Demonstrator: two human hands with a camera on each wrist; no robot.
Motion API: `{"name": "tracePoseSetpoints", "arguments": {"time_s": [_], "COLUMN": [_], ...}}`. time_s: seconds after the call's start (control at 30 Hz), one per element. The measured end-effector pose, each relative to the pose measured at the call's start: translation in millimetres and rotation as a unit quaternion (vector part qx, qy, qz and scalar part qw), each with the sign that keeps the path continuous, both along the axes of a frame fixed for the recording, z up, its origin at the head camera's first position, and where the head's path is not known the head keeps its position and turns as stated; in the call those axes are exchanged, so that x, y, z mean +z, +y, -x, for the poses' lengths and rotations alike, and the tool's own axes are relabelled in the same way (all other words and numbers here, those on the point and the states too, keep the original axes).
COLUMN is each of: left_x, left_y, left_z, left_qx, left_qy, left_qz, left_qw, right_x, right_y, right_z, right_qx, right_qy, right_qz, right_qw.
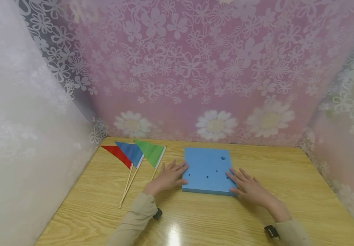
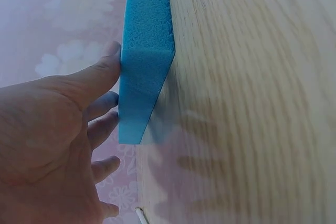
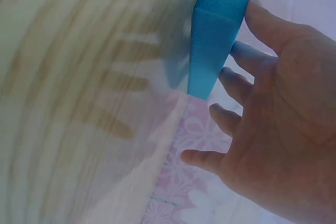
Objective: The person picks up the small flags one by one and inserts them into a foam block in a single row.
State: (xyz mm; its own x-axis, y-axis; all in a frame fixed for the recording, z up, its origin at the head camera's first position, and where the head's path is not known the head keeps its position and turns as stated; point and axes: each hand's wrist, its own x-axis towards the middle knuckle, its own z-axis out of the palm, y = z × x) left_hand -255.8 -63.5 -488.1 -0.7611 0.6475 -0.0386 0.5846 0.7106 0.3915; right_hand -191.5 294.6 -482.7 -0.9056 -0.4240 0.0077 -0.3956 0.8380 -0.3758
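Note:
A blue foam block with several holes in its top lies flat on the wooden table. My left hand touches its left edge, thumb and fingertips resting on the top face. At the opposite edge my right hand does the same, and its fingers partly cover one hole. In the left wrist view the left hand has its fingers spread along the block's side. The right wrist view shows the right hand with spread fingers, some on the block and others off it.
Left of the block lie three triangular flags on thin wooden sticks: a red flag, a blue flag and a green flag. The blue and red flags' sticks cross. Flower-patterned sheets stand behind and beside the table.

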Motion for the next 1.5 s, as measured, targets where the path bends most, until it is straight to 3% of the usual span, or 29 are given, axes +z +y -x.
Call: {"name": "tracePoseSetpoints", "arguments": {"time_s": [0.2, 0.5, 0.77, 1.07, 1.33, 1.5], "left_x": [0.8, 4.1, 8.1, 6.1, 7.1, 6.9], "left_y": [-7, -12, -14, -14, -11, -11], "left_z": [-3.1, -11.3, -20.3, -21.8, -23.6, -23.0], "left_qx": [0.001, -0.002, 0.006, 0.011, 0.012, 0.013], "left_qy": [-0.001, -0.009, -0.013, -0.005, -0.012, -0.012], "left_qz": [-0.009, -0.016, -0.015, -0.008, -0.004, -0.003], "left_qw": [1.0, 0.9998, 0.9998, 0.9999, 0.9998, 0.9998], "right_x": [1.6, -6.6, 0.2, -2.8, -12.0, -8.6], "right_y": [-5, -3, -8, -14, -17, -19], "right_z": [-2.0, -7.7, -14.3, -6.2, -0.3, -2.2], "right_qx": [0.007, 0.034, 0.028, 0.032, 0.043, 0.032], "right_qy": [0.005, 0.068, 0.041, 0.117, 0.07, 0.044], "right_qz": [0.004, 0.011, -0.006, 0.002, -0.001, -0.008], "right_qw": [1.0, 0.997, 0.999, 0.993, 0.997, 0.998]}}
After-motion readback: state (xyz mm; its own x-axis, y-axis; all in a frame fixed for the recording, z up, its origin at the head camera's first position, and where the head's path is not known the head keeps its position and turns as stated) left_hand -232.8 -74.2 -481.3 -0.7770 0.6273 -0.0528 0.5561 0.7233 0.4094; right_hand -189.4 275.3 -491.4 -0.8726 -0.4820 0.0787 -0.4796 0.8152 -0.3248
